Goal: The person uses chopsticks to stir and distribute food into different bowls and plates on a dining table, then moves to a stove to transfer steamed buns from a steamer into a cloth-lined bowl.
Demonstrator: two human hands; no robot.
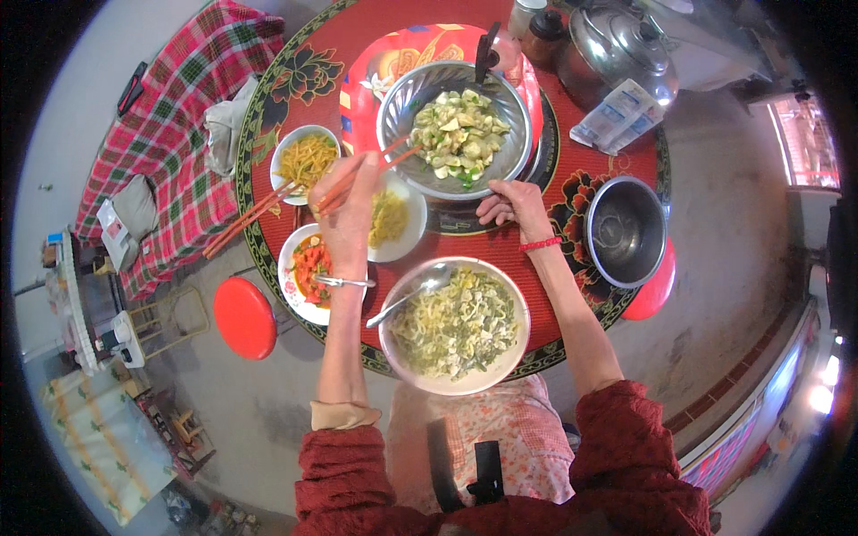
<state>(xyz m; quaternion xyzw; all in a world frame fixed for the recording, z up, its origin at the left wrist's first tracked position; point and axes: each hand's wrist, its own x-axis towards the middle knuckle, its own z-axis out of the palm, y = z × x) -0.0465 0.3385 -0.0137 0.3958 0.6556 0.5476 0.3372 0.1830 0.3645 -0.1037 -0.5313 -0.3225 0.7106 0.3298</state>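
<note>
My left hand (347, 213) holds a pair of reddish chopsticks (395, 155), their tips over the near left side of a metal bowl (400, 124). Pale, chunky food with green bits (462, 130) fills the middle of that bowl. At its near rim, the thumb and fingers of my right hand (515, 206) grip the edge. Under my left hand is a plate of yellow food (390, 218), partly hidden. A large bowl of noodles and greens (459, 328) stands close to my lap, a metal spoon (415, 293) leaning across its rim.
Left are a bowl of yellow shreds (306, 161) with other chopsticks (248, 221) resting on it, and a plate of red chopped food (312, 264). Right are a metal basin (625, 231), a packet (620, 117) and a kettle (620, 57). Red stools (244, 318) flank the table.
</note>
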